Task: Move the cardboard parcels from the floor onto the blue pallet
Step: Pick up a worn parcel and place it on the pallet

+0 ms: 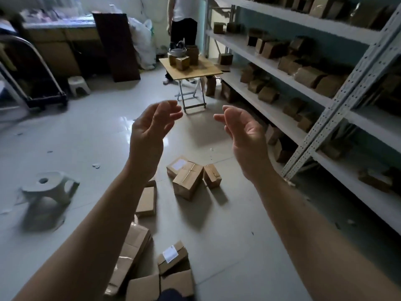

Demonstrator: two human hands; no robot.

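Observation:
Both my arms reach forward above the floor. My left hand (149,129) and my right hand (243,131) face each other with relaxed, slightly curved fingers, and neither holds anything. Below them a cluster of three cardboard parcels (188,178) lies on the grey floor. A flat parcel (146,200) lies beside my left forearm. Several more parcels (171,257) are piled at the bottom centre, one with a white label. No blue pallet is in view.
A grey plastic stool (48,189) stands at the left. A folding table (191,68) with boxes stands ahead, a person (184,22) behind it. White metal shelving (314,88) full of parcels runs along the right. A trolley (39,83) is at the far left.

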